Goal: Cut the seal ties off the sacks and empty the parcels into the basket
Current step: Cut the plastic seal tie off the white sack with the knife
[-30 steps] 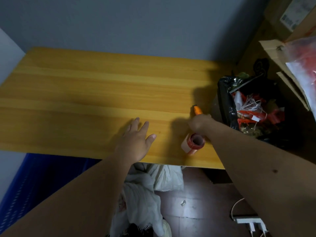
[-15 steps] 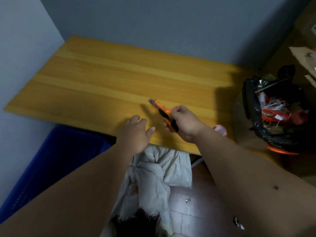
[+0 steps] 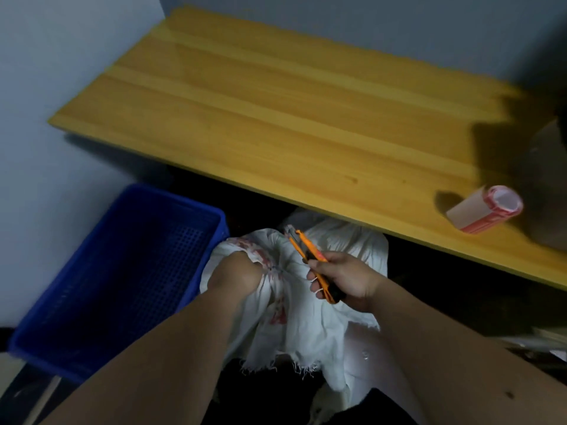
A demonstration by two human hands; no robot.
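Note:
A white cloth sack (image 3: 306, 320) with red print stands on the floor below the table's front edge, its neck bunched together. My left hand (image 3: 234, 276) grips the gathered neck from the left. My right hand (image 3: 346, 279) holds an orange and black utility knife (image 3: 310, 256), blade end pointing up and left, just right of the neck. A thin white tie loops around my right fingers near the knife. The blue plastic basket (image 3: 92, 302) stands on the floor to the left of the sack. No parcels show inside it.
A yellow wooden table (image 3: 291, 118) spans the upper view, against a grey wall. A red and white roll of labels (image 3: 487, 211) lies near its right front edge. More white sacking (image 3: 346, 237) lies behind the held sack under the table.
The view has swung down from the tabletop to the floor. My left hand left the table and took the sack's neck. My right hand brought the knife down beside it.

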